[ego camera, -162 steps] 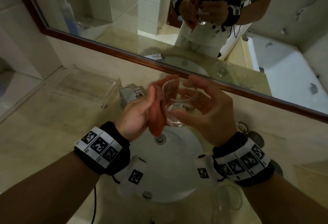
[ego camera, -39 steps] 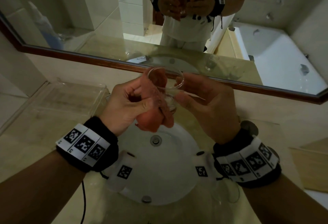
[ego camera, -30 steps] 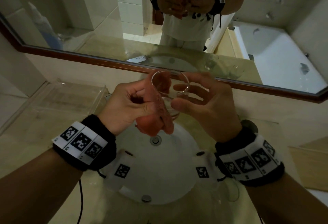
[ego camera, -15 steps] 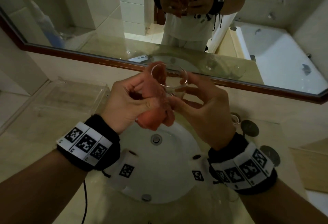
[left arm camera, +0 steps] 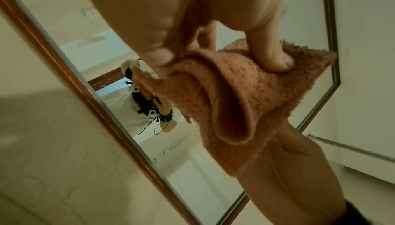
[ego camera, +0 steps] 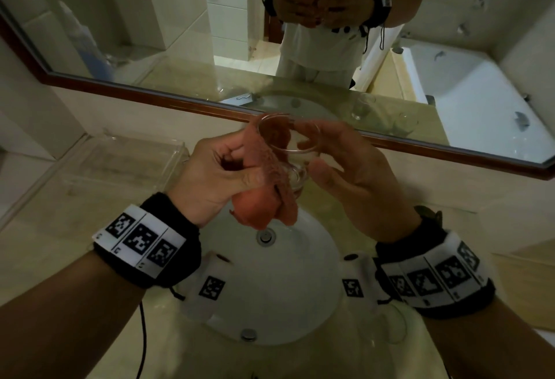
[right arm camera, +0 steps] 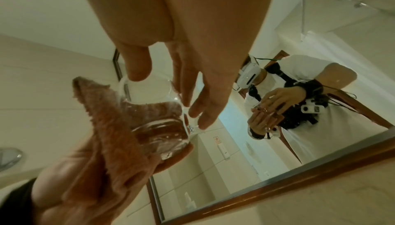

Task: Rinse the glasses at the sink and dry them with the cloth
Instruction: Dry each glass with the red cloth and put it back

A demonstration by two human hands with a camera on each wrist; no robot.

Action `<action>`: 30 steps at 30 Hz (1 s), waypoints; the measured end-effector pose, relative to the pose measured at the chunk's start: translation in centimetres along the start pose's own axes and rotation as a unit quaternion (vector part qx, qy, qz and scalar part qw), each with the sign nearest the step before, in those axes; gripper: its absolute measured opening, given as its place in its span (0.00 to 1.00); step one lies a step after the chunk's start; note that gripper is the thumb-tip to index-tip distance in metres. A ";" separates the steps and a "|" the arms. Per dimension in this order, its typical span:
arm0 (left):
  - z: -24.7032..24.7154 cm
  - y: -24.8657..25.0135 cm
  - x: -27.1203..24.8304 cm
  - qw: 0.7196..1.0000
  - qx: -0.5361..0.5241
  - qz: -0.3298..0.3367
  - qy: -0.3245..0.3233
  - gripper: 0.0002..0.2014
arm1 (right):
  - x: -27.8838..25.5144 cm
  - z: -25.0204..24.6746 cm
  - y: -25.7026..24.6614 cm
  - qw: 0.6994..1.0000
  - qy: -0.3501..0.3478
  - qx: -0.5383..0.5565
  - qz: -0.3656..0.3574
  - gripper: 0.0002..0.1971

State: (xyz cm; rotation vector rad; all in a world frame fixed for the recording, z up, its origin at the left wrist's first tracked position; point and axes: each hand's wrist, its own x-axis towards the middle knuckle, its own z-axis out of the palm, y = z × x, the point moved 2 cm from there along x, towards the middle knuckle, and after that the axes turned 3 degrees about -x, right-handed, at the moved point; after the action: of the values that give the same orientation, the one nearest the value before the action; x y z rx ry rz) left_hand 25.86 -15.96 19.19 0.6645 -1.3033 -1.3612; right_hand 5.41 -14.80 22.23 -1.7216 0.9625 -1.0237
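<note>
A clear glass [ego camera: 295,155] is held upright above the white sink [ego camera: 300,282]. My right hand [ego camera: 312,150] grips it by the side, thumb near me and fingers on the far wall. My left hand [ego camera: 240,168] pinches an orange cloth [ego camera: 264,207] that is folded over the near rim, one end inside the glass and the rest hanging down outside. The right wrist view shows the glass [right arm camera: 156,115] with the cloth [right arm camera: 111,127] wrapped over its wall. In the left wrist view my thumb presses into the cloth [left arm camera: 245,102].
A clear plastic tray [ego camera: 126,162] stands on the counter at the left. Another glass [ego camera: 393,327] stands faintly visible on the counter under my right wrist. The drain [ego camera: 265,236] lies right below the cloth. A wood-framed mirror [ego camera: 150,96] runs along the wall behind.
Both hands stay above the sink. The right hand's fingers have shifted round the glass, turning it against the cloth; the left hand keeps the cloth over the rim.
</note>
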 end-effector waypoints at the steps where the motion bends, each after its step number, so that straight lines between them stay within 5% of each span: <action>1: 0.1 0.1 0.0 1.000 0.018 0.005 0.010 0.22 | 0.0 0.1 -0.2 0.999 0.009 -0.033 0.003 0.23; 7: 0.9 0.2 -0.2 0.997 0.072 0.009 0.029 0.22 | 0.2 0.4 -0.6 0.991 0.061 -0.115 0.016 0.30; 14: 0.2 0.2 -0.3 0.998 0.052 -0.037 0.006 0.21 | 0.2 0.0 0.3 0.999 -0.001 0.052 -0.007 0.30; 21: 1.2 -0.1 -0.2 0.997 0.026 -0.065 0.031 0.23 | 0.9 0.6 -0.6 0.998 0.038 -0.039 0.033 0.35; 24: 1.3 -0.7 -0.3 0.992 -0.046 -0.106 0.047 0.16 | 0.9 0.7 -0.7 0.997 0.071 -0.016 0.030 0.35; 27: 1.8 -0.8 -0.5 0.978 -0.121 -0.158 0.060 0.29 | 0.7 1.1 -0.6 0.996 0.090 0.004 0.022 0.37; 30: 3.0 -0.7 -0.4 0.965 -0.175 -0.178 0.085 0.28 | 0.6 1.8 -0.4 0.993 0.112 0.030 0.002 0.40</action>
State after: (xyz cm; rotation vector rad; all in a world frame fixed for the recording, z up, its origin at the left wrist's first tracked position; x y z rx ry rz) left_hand 22.99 -14.74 19.20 0.7734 -0.8002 -1.7319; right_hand 7.36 -14.67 22.29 -1.5777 1.0653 -1.2502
